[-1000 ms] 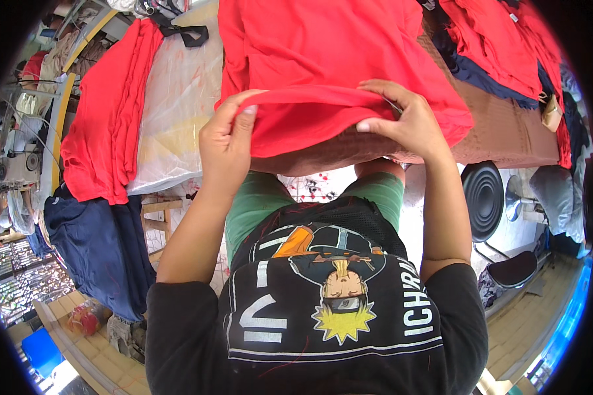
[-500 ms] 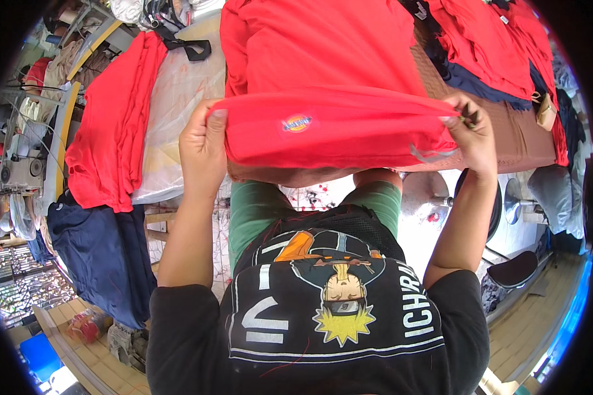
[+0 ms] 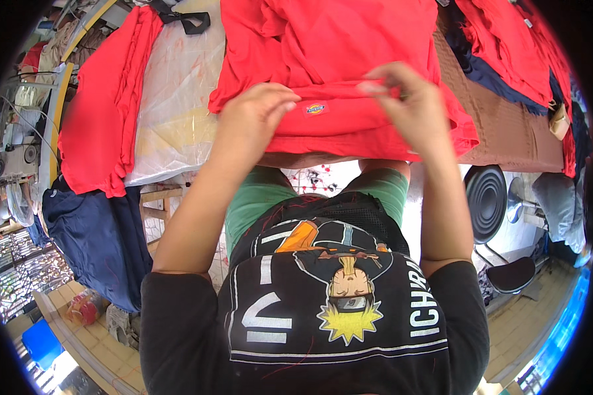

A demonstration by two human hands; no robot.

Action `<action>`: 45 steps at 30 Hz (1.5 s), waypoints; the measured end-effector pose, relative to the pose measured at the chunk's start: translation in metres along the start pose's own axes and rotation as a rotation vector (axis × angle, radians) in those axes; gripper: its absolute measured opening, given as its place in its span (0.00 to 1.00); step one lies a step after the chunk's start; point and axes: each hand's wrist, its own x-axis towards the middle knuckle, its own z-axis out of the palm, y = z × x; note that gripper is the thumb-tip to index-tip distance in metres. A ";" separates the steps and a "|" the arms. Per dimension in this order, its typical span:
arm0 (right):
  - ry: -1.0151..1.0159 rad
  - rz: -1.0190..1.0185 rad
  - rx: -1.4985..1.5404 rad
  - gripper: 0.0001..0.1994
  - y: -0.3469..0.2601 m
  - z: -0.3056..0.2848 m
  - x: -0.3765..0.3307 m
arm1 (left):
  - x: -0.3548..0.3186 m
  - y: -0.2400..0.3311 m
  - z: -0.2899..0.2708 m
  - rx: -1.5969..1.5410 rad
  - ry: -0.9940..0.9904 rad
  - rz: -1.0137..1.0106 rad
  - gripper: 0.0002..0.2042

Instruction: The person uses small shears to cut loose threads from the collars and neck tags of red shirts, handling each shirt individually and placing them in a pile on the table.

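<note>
A red garment (image 3: 356,39) lies spread over the table in front of me, its near end turned up in a fold with a small sewn label (image 3: 315,109) at the middle. To the left of the label, my left hand (image 3: 252,122) is closed, thumb and fingers pinching the cloth at the fold. My right hand (image 3: 412,105) is over the fold to the right of the label, its fingers curled and slightly blurred. A dark bit shows inside that curl, too unclear to name.
Red folded cloth (image 3: 105,112) hangs over the table's left side, above navy cloth (image 3: 99,243). More red garments (image 3: 507,52) and navy pieces lie at the far right on the brown table cover (image 3: 507,135). A round black stool seat (image 3: 485,204) stands below right.
The stretched red cloth has come down onto the table. Both hands have moved inward, toward the label, and the right one has let go of the cloth's right end.
</note>
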 end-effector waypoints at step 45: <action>-0.251 -0.030 0.253 0.07 0.022 0.073 -0.010 | -0.014 -0.028 0.032 -0.301 -0.093 -0.399 0.08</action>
